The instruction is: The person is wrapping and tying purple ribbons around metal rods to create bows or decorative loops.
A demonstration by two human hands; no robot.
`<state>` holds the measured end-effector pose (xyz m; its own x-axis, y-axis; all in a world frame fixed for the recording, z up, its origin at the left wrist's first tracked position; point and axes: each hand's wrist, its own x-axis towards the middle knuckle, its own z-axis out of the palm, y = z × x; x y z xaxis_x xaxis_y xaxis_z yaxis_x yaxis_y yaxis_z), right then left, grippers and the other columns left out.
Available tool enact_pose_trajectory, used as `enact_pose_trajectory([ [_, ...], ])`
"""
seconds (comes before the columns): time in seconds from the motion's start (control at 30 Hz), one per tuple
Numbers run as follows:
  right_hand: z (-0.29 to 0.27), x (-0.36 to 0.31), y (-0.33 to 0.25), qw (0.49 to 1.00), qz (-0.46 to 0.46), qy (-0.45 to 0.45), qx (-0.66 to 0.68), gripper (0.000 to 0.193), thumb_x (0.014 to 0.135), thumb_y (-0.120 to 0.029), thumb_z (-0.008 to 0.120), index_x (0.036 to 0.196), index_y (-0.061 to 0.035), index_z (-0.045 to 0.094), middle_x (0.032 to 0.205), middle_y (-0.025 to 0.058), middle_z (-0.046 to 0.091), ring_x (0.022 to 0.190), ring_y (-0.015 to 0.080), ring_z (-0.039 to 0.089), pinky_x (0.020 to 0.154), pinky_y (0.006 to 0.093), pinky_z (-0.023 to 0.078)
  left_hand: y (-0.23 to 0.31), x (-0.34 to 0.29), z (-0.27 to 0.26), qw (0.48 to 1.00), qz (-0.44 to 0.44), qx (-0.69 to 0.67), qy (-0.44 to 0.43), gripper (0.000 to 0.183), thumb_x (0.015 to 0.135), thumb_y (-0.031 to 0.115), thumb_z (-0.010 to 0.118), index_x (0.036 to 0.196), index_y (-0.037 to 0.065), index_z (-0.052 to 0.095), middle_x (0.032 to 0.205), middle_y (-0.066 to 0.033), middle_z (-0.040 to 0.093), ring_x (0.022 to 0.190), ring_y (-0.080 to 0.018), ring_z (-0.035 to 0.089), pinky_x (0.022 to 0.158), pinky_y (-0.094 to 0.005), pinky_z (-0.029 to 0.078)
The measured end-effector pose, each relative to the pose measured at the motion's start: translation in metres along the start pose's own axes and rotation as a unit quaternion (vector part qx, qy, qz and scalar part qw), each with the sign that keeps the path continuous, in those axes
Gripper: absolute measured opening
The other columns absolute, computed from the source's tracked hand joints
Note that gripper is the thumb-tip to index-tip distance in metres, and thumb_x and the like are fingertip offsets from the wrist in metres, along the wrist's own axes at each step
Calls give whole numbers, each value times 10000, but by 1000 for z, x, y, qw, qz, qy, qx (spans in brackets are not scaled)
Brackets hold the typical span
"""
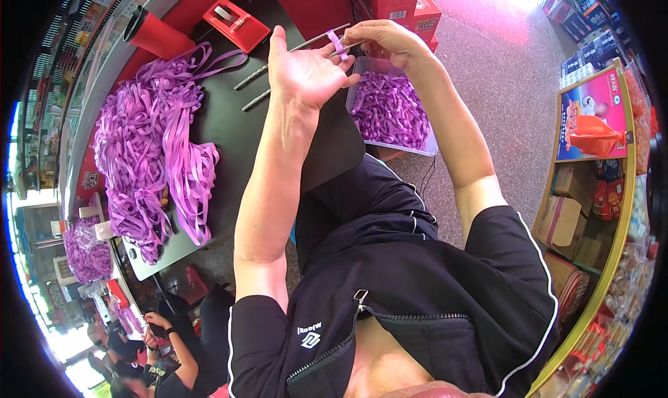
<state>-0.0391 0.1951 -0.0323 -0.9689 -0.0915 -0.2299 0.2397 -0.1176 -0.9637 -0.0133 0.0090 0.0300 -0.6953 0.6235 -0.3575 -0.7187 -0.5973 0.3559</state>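
Observation:
My left hand [304, 72] is turned palm up over the black table, thumb and fingers spread, with fingertips near a short purple ribbon loop [337, 44]. Two thin metal rods [255, 100] with twisted ends run slantwise, partly behind this hand; what supports them is hidden. The ribbon loop wraps across the rods near their right ends. On its right side, my right hand [386, 40] has thumb and fingers pinched together at the ribbon and rod ends. Below the hands, a clear plastic bin [435, 146] holds many short purple ribbon pieces [391, 109].
A large heap of purple ribbon [142, 144] covers the left of the black table [236, 137]. Behind it are a red cylinder [161, 40] and a red device [235, 25]. Red boxes [426, 19] stand beyond the bin. Other people [170, 356] work at lower left.

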Motion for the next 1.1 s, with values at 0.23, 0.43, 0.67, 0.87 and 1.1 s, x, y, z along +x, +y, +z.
enact_pose_trajectory([
  [0.23, 0, -1, -8, 999, -43, -22, -11, 207, 805, -204, 701, 940, -50, 730, 898, 13, 712, 696, 61, 458, 686, 211, 385, -2, -1, 1, 1000, 13, 21, -1, 1099, 831, 776, 232, 1402, -155, 109, 1479, -289, 146, 1362, -374, 94, 1080, -573, -73],
  [0.43, 0, 2, -11, 999, -38, -22, -8, 210, 773, -192, 728, 920, -42, 736, 845, 19, 713, 681, 55, 442, 615, 193, 362, -1, 0, -4, 1000, 10, 21, -14, 1111, 827, 779, 239, 1405, -158, 89, 1494, -287, 109, 1393, -365, 31, 1080, -569, -86],
  [0.67, -6, 18, 3, 993, -5, 40, -113, 152, 810, -174, 710, 909, -62, 736, 797, 4, 684, 602, 52, 459, 584, 200, 379, 0, 2, -6, 1000, 7, 5, -5, 1113, 829, 769, 274, 1411, -154, 50, 1500, -287, 80, 1411, -347, -10, 1083, -562, -99],
  [0.87, -6, 27, 16, 990, 132, -55, 18, 189, 776, -237, 722, 949, -161, 737, 857, -43, 636, 755, 70, 491, 638, 262, 342, -1, -2, -6, 1000, 12, 10, -21, 1103, 835, 745, 316, 1407, -158, 46, 1502, -278, 80, 1414, -343, -5, 1083, -565, -102],
  [1.1, 10, 42, 52, 929, 106, -263, 239, 323, 897, -206, 599, 1116, 31, 590, 1011, 81, 654, 879, 160, 628, 738, 374, 514, -16, -3, 5, 993, 98, 19, 55, 938, 853, 664, 408, 1496, 106, 13, 1507, -247, 66, 1393, -346, 102, 1080, -575, -121],
])
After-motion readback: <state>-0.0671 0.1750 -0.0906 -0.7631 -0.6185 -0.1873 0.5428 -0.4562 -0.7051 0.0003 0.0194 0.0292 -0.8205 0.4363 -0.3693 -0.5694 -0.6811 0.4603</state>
